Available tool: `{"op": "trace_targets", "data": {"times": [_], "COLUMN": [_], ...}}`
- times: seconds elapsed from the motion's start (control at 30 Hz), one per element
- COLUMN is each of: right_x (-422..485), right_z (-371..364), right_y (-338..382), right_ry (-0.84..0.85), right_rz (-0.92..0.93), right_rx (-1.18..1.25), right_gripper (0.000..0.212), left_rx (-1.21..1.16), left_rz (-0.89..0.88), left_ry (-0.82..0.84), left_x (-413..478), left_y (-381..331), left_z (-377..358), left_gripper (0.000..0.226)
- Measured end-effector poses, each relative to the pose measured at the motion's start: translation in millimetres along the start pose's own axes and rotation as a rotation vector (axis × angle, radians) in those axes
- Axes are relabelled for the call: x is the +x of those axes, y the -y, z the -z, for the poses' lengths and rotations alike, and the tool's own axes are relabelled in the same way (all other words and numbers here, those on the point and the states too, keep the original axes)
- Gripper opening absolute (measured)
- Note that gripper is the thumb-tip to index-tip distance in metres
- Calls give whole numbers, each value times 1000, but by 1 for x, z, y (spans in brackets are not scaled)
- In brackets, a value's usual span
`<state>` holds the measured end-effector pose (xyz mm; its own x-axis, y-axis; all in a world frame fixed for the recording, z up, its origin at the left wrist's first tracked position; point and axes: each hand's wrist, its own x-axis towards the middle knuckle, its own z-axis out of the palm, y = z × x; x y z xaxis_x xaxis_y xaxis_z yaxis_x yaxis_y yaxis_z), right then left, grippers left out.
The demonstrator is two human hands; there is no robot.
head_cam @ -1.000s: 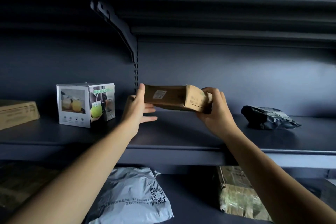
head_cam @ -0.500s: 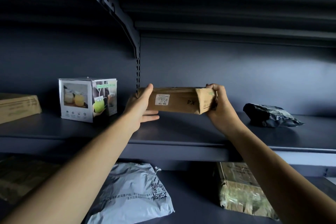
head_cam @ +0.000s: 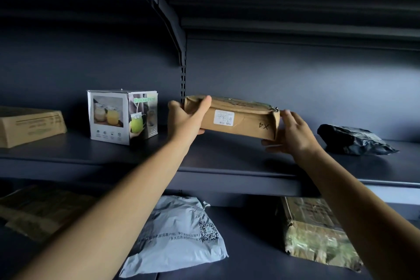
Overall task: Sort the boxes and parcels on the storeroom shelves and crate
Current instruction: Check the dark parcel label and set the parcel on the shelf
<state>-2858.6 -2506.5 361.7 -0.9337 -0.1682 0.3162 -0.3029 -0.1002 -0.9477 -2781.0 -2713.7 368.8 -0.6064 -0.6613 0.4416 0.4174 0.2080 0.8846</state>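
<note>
Brown box [head_cam: 245, 121] held at a dark, dimly lit shelf [head_cam: 227, 158].

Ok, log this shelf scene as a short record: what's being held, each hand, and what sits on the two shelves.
held: flat brown cardboard parcel with a white label, over the dark middle shelf
left hand: grips the parcel's left end
right hand: holds its right end
middle shelf: white printed mug box, tan cardboard box, crumpled black plastic bag
lower shelf: grey plastic mailer bag, taped brown parcel
</note>
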Motion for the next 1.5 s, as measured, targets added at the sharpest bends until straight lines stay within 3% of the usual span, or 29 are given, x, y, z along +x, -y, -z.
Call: {"op": "trace_targets", "data": {"times": [0.13,0.43,0.6,0.8,0.9,1.03,1.13,1.3,1.4,1.5], "right_x": [-2,-3,3,12,16,16,19,9,2,-10], "right_z": [3,1,2,7,11,9,11,9,6,1], "right_y": [1,-3,-8,-15,-16,-17,-19,-12,-9,-6], "right_ry": [-5,-38,6,-79,-109,-141,-184,-286,-281,-137], "right_rz": [-38,106,151,243,261,275,274,321,474,657], "right_rx": [-67,-115,-47,-249,-356,-395,-399,-491,-507,-545], "right_gripper": [49,50,53,62,69,65,71,52,54,62], "left_rx": [138,230,264,246,228,195,276,449,491,535], "left_rz": [-55,-81,-96,-243,-231,-228,-322,-581,-668,-747], "left_ry": [34,154,196,170,164,196,220,236,211,129], "left_x": [-2,-1,-2,-4,-3,-6,-7,-7,-7,-6], "left_y": [1,8,7,10,10,7,8,11,12,14], "left_z": [0,-1,1,0,0,0,0,-5,-9,-9], "left_gripper": [63,42,51,54,55,72,84,65,63,60]}}
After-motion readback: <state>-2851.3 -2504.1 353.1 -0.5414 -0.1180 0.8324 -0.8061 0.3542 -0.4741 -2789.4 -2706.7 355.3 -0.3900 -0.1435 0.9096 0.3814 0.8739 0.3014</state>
